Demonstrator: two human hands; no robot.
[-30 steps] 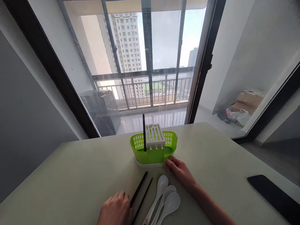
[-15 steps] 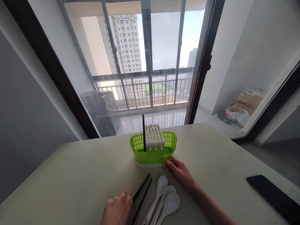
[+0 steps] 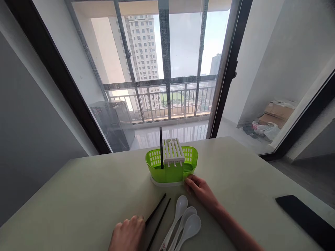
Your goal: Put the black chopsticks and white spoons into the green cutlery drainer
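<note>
A: What are the fingers doing?

B: The right hand (image 3: 199,188) has thumb and forefinger close together against the lower right end of the basket (image 3: 174,175); whether they pinch it, I can't tell. The left hand (image 3: 128,232) is knuckles up, fingers curled side by side, where a slim dark chopstick (image 3: 156,208) disappears beneath it. Its grip is hidden.

A: And the basket itself?

B: Green, see-through plastic, rounded at both ends and pierced with small rectangular holes. It stands upright near the middle of the tabletop's far edge, on a white base (image 3: 167,184). A white slotted rack (image 3: 173,150) with little hooks bridges its centre. Thin black chopsticks (image 3: 161,148) rise from the left compartment, too close together to count.

A: What lies nearer?

B: A second loose chopstick (image 3: 159,222), slanting beside the first, then three glossy white spoons (image 3: 181,206), their oval bowls toward the far edge. Their handles are cut off below, and so is the tabletop's near edge; one handle bears a blurry reddish mark.

A: The rest?

B: The tabletop (image 3: 86,195) is smooth, pale and matt. By its right edge lies a flat dark object (image 3: 303,216), partly out of view. Beyond the far edge are dark-framed windows (image 3: 164,45) and a railing; cardboard (image 3: 278,111) and plastic bags sit at right.
</note>
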